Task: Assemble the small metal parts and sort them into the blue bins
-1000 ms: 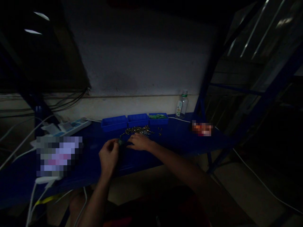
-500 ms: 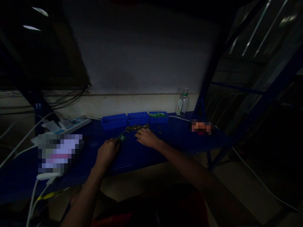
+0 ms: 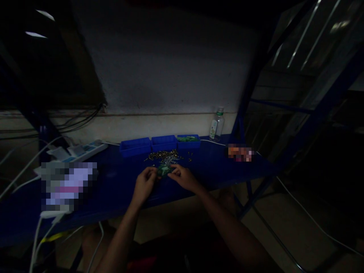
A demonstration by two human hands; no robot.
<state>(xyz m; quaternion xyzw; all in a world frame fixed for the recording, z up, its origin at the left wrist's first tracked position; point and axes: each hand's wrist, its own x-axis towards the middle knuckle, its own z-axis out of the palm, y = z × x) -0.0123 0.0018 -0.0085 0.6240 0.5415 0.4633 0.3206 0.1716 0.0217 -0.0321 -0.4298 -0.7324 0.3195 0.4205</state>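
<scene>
My left hand (image 3: 146, 182) and my right hand (image 3: 184, 177) are on either side of a small green bundle (image 3: 165, 170). Fingers of both hands are closed on its edges. In this dim light its exact kind is unclear. Just beyond it lies a heap of thin silvery pieces (image 3: 171, 159), partly over a spread of small brass-coloured metal pieces (image 3: 156, 156). A few loose brass-coloured pieces (image 3: 190, 159) lie to the right of the heap.
Along the back of the blue table (image 3: 119, 189) stand a left blue bin (image 3: 134, 151), a middle blue bin (image 3: 164, 146) and a right blue bin (image 3: 190, 145) with green pieces. A bottle (image 3: 217, 125) stands right. A power strip (image 3: 88, 149) and cables lie left.
My left hand has moved right and now meets the green bundle together with my right hand, which has drawn back from the brass-coloured pieces. The silvery pieces have come into view.
</scene>
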